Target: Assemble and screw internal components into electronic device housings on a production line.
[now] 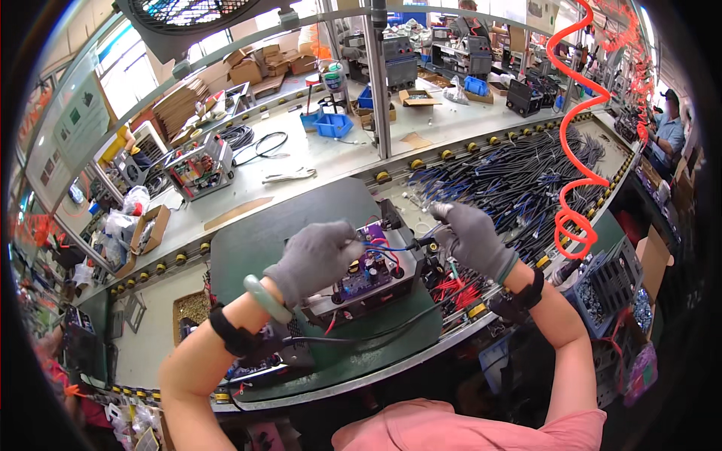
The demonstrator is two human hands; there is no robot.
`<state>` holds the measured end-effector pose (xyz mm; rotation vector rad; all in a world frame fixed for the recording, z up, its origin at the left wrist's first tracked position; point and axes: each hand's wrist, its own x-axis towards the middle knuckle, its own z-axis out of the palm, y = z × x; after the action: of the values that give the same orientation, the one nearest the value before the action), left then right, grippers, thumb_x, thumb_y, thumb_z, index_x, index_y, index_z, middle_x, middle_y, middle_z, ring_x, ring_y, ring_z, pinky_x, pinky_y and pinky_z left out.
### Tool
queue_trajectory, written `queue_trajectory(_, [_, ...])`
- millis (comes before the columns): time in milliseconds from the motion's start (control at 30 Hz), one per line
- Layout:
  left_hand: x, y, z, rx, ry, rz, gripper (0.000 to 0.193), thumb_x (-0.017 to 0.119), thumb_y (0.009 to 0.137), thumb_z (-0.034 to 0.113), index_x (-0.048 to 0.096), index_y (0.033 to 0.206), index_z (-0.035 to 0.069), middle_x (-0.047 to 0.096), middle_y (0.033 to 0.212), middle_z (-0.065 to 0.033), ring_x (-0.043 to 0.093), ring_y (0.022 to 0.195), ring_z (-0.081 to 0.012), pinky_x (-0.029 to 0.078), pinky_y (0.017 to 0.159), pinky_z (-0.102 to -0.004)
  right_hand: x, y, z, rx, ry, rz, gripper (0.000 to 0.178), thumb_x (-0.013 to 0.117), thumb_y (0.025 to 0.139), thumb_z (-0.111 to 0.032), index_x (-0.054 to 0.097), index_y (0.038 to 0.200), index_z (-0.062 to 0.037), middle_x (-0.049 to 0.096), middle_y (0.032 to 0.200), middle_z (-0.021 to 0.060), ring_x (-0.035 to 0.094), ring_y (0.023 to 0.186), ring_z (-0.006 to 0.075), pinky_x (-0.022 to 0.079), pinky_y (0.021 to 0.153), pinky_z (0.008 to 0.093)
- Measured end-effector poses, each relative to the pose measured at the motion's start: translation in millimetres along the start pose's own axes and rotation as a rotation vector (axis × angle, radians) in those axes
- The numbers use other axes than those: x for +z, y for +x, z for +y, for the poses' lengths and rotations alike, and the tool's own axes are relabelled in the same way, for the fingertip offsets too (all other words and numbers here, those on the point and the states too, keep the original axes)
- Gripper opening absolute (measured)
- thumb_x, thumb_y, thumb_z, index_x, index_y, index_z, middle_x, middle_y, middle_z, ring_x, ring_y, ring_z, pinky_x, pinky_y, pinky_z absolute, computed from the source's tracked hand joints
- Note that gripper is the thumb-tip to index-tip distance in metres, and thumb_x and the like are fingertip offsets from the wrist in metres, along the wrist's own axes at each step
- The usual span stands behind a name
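Observation:
A machine with an open housing (353, 307) lies on a dark green mat (293, 214), its purple circuit board (370, 276) facing up. Over the board's left side, my left hand (316, 259) in a grey glove has its fingers pinched at the end of thin blue wires (387, 246). Those wires run right, toward a black cable end by my right hand (477, 242). That gloved hand is curled around the cable; its fingertips partly hide the grip. Red wires (392, 259) loop up from the board.
Many black cables (504, 184) lie in a heap at the right. An orange coiled hose (575, 150) hangs there. Blue bins (332, 125) and another open machine (199, 167) stand on the far bench. A second unit (263, 361) sits under my left forearm. A person (665, 131) is at far right.

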<state>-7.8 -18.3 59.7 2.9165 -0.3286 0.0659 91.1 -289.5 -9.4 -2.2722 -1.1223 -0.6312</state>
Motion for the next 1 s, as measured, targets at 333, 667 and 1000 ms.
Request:
queue_trajectory(333, [49.4, 71.2, 14.7, -0.195, -1.201, 0.351, 0.014, 0.069, 0.086, 0.014, 0.070, 0.091, 0.001, 0.069, 0.077, -0.0026, 0.061, 0.071, -0.0071, 0.051, 0.067, -0.0251, 18.8, 71.2, -38.1, -0.089, 0.118, 0.287, 0.040, 0.060, 0.083, -0.003, 0.061, 0.123, -0.0020, 0.066, 0.110, 0.0194, 0.069, 0.090, 0.0332, 0.055, 0.081, 0.0381])
queue_trajectory(667, [58.5, 70.6, 11.8, -0.131, -1.006, 0.297, 0.022, 0.065, 0.091, 0.022, 0.071, 0.099, 0.003, 0.071, 0.079, -0.0093, 0.065, 0.074, -0.0128, 0.051, 0.073, -0.0300, 16.1, 68.8, -30.7, -0.009, 0.191, 0.140, 0.038, 0.060, 0.086, -0.006, 0.061, 0.124, -0.0038, 0.067, 0.109, 0.0177, 0.066, 0.095, 0.0360, 0.054, 0.080, 0.0412])
queue_trajectory(1000, [49.5, 68.2, 14.5, -0.088, -0.961, 0.285, 0.017, 0.063, 0.092, 0.010, 0.070, 0.101, -0.003, 0.070, 0.084, -0.0034, 0.058, 0.076, -0.0050, 0.050, 0.071, -0.0231, 11.3, 68.3, -34.7, -0.170, 0.006, 0.232, 0.028, 0.067, 0.082, -0.009, 0.069, 0.109, -0.0040, 0.069, 0.106, 0.0146, 0.066, 0.094, 0.0345, 0.054, 0.078, 0.0426])
